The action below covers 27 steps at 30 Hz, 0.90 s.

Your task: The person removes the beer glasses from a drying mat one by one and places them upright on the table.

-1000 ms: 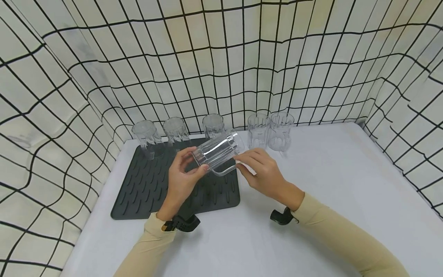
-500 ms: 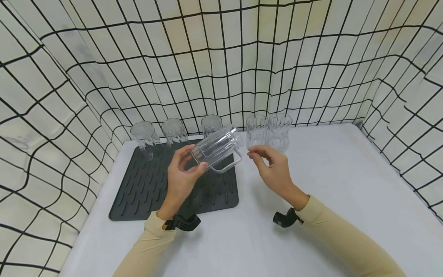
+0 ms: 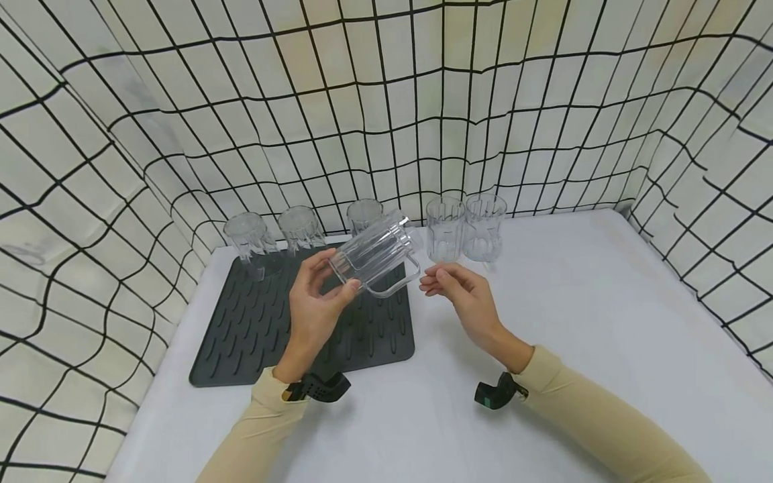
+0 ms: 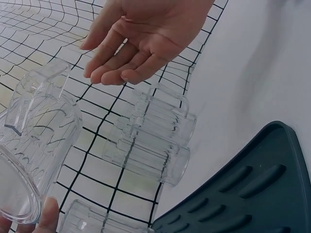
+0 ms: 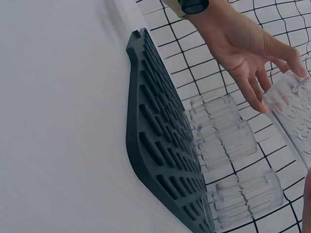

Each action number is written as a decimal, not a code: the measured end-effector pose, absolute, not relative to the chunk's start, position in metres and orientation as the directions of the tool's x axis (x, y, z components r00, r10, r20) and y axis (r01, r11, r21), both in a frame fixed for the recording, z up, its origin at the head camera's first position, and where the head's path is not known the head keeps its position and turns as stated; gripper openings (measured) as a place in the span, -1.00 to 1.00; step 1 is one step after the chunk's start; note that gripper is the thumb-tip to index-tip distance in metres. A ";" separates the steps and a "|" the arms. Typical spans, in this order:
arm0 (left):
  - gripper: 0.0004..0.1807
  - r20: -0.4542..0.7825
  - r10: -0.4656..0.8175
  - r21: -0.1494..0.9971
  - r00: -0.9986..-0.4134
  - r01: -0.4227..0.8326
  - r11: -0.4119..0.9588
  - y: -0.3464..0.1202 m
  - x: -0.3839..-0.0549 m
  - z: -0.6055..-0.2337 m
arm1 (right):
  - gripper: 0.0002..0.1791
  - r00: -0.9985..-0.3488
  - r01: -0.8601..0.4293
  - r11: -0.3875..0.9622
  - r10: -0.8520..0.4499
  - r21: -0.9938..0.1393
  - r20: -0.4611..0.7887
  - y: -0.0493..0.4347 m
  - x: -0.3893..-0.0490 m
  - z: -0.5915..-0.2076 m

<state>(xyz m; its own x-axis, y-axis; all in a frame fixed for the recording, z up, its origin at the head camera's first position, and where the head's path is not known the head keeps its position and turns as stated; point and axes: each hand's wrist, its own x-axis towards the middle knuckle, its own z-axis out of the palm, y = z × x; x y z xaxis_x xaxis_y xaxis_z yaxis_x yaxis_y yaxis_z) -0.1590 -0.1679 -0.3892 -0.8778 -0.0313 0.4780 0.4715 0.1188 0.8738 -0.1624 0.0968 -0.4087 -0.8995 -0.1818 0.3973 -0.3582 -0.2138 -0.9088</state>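
Observation:
My left hand [image 3: 317,305] grips a clear glass mug [image 3: 376,253] at its base, thumb on the near side and fingers on the far side. The mug is tilted above the dark drying mat [image 3: 241,342], its handle toward my right hand [image 3: 470,302]. That right hand hovers just right of the handle, apart from it and holding nothing. Its fingers are loosely bent in the left wrist view, where the mug [image 4: 41,131] fills the left edge. In the right wrist view, fingers of the left hand [image 5: 243,51] touch the mug's end [image 5: 294,109].
Along the back of the mat stand a left mug [image 3: 249,238], a second mug [image 3: 302,228] and a third mug [image 3: 365,213]. Two more glass mugs [image 3: 445,231] stand side by side on the white table [image 3: 574,302]. Black-lined netting [image 3: 392,107] encloses the back and sides.
My right hand has let go of the mug's handle and drawn slightly to the right, its fingers loosening. The left hand still holds the mug in nearly the same place.

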 end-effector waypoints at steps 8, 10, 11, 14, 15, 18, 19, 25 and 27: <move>-0.29 0.478 -0.043 0.876 -0.877 0.473 0.096 -0.163 -0.157 -0.389 | -0.72 -0.916 -0.238 -0.368 -0.223 -0.899 0.334 0.089 -0.159 -0.411; -0.29 0.479 -0.042 0.876 -0.877 0.475 0.088 -0.161 -0.157 -0.389 | -0.79 -0.917 -0.218 -0.399 -0.229 -0.891 0.327 0.087 -0.158 -0.411; -0.29 0.479 -0.042 0.876 -0.877 0.474 0.087 -0.161 -0.157 -0.389 | -0.80 -0.918 -0.210 -0.410 -0.230 -0.888 0.323 0.087 -0.157 -0.410; -0.29 0.483 -0.041 0.874 -0.875 0.479 0.082 -0.159 -0.158 -0.390 | -0.79 -0.921 -0.183 -0.441 -0.235 -0.878 0.310 0.087 -0.156 -0.407; -0.29 0.484 -0.040 0.874 -0.874 0.480 0.082 -0.158 -0.158 -0.391 | -0.78 -0.922 -0.178 -0.450 -0.236 -0.875 0.309 0.087 -0.156 -0.406; -0.29 0.488 -0.041 0.871 -0.872 0.484 0.083 -0.157 -0.159 -0.392 | -0.75 -0.918 -0.165 -0.476 -0.245 -0.864 0.311 0.088 -0.156 -0.403; -0.29 0.490 -0.042 0.870 -0.871 0.486 0.083 -0.156 -0.159 -0.393 | -0.74 -0.916 -0.162 -0.483 -0.249 -0.860 0.313 0.088 -0.156 -0.403; -0.28 0.497 -0.041 0.867 -0.867 0.494 0.072 -0.152 -0.159 -0.393 | -0.70 -0.890 -0.158 -0.554 -0.278 -0.818 0.360 0.085 -0.158 -0.406; -0.27 0.494 -0.035 0.868 -0.869 0.491 0.069 -0.151 -0.159 -0.392 | -0.69 -0.882 -0.156 -0.580 -0.283 -0.800 0.377 0.084 -0.158 -0.408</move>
